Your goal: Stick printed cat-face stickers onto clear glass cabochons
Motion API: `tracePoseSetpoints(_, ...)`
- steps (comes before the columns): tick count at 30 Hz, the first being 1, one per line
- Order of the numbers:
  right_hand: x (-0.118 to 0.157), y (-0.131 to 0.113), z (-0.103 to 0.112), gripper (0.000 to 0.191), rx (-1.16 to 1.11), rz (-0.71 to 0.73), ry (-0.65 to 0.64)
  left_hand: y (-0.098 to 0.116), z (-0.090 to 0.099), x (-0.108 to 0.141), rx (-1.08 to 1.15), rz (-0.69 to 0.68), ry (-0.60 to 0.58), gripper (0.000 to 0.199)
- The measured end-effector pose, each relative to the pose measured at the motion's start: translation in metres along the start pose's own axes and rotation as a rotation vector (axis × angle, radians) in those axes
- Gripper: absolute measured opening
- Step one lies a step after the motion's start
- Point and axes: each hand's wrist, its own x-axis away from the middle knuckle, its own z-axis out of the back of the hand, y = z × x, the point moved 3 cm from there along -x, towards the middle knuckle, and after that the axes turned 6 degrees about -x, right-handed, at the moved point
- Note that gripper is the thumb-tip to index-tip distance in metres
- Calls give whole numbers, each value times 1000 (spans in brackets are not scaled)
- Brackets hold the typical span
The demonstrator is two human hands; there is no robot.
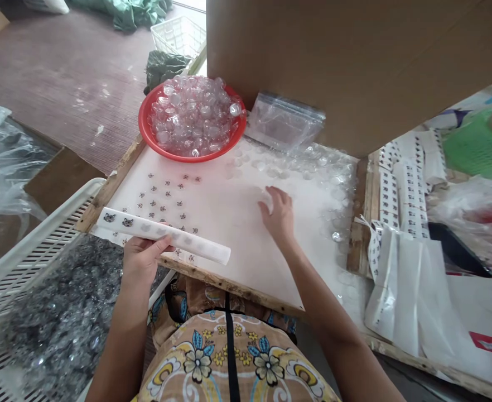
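Note:
My left hand (142,261) grips a white strip of cat-face stickers (204,250), curled lengthwise, over the near left of the white board (229,218). Two dark cat faces show at its left end, with fainter ones further along. My right hand (280,220) hovers at or just above the middle of the board, fingers apart, with nothing visible in it. Beyond its fingertips lie many clear round plastic pieces (271,166), spreading to the right edge. Small cat-face pieces (168,194) are laid out in loose rows on the left.
A red basin (145,128) heaped with clear pieces stands at the back beside a clear plastic bag (285,120). Tall cardboard (355,61) walls the far side. More sticker strips (413,195) lie at right. A white crate (28,259) of glossy pieces sits low left.

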Motion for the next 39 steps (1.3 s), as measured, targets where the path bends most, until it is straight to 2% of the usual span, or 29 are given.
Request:
tracePoseSetpoints(3, -7, 31, 13, 40, 79, -145, -51, -5, -3, -2, -24, 14, -35, 31)
tracePoseSetpoints(5, -8, 37, 13, 34, 76, -191, -124, -5, -9, -4, -28, 9, -59, 29)
tracePoseSetpoints(9, -4, 20, 7, 27, -70, -223, -175, -2, -17, -7, -27, -10, -88, 30)
tracePoseSetpoints(12, 1, 1, 1, 26, -295, -313, -260, -3, -16, -8, -51, -1, -104, 28)
tracePoseSetpoints(15, 3, -11, -2, 23, -429, -403, -337, -6, -12, -9, -58, 2, -101, 28)
tracePoseSetpoints(21, 3, -5, 6, 25, -592, -588, -336, -9, -13, -9, -62, -3, -113, 26)
tracePoseSetpoints(26, 5, 6, 8, 25, -687, -703, -273, -6, -18, -6, -59, 20, -122, 30)
tracePoseSetpoints(28, 5, 10, 7, 26, -674, -728, -243, -5, -18, -4, -66, 24, -128, 32)
tracePoseSetpoints(32, 5, 13, 12, 25, -525, -684, -219, -5, -16, -2, -66, 23, -118, 35)
tracePoseSetpoints(39, 26, 17, 39, 20, -251, -579, -235, -8, -14, -1, -75, 38, -101, 35)
